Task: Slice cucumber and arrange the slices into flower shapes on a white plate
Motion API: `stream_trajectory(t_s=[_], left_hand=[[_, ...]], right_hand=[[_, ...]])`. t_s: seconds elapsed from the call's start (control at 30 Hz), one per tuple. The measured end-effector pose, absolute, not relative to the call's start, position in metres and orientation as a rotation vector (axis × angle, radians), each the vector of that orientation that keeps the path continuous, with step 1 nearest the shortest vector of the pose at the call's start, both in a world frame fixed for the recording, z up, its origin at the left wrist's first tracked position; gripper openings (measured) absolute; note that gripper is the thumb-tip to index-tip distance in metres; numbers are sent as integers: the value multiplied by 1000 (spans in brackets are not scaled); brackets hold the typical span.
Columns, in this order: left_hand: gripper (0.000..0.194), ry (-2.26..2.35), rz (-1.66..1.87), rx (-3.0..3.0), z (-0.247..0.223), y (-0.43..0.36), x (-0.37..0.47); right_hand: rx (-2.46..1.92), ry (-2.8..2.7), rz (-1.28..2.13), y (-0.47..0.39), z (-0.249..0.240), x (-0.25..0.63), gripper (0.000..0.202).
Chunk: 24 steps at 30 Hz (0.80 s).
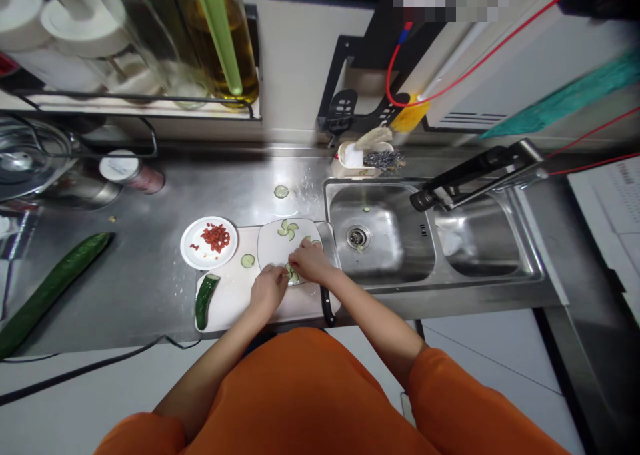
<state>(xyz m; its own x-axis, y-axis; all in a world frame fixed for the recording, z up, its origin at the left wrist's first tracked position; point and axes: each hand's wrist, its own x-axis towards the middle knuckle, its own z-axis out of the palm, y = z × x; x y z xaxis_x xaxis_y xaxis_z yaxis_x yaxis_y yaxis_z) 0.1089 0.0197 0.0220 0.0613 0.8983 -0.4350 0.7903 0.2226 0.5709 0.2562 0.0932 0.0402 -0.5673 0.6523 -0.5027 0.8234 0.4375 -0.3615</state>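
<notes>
Both hands work over the near side of the square plate [273, 242], which rests on the board [233, 305]. The left hand [270, 288] has its fingers bunched at the near cucumber slices [292, 275], and the right hand [313, 264] reaches to the same slices from the other side, its fingers bent inward. Whether either set of fingertips is closed, or has a slice between them, I cannot tell. Farther back on the plate, more cut slices [287, 229] form a pinwheel, and others lie partly hidden beyond the right hand. A round slice [247, 261] lies on the board left of the plate, near the cut cucumber [204, 302]. A round white dish [186, 243] holds red pieces [216, 237] at the board's far left corner. The knife [327, 306] lies at the board's right, near the sink [395, 248].
</notes>
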Motion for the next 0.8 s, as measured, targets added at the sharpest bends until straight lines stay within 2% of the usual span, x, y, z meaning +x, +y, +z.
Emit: stream_trajectory(t_s=[0.57, 0.8], left_hand=[[22, 1718, 122, 1611, 21, 18, 107], [21, 1698, 325, 1602, 21, 19, 91]], right_hand=[[1302, 2458, -735, 84, 34, 259, 25], [1449, 2428, -809, 83, 41, 269, 21]])
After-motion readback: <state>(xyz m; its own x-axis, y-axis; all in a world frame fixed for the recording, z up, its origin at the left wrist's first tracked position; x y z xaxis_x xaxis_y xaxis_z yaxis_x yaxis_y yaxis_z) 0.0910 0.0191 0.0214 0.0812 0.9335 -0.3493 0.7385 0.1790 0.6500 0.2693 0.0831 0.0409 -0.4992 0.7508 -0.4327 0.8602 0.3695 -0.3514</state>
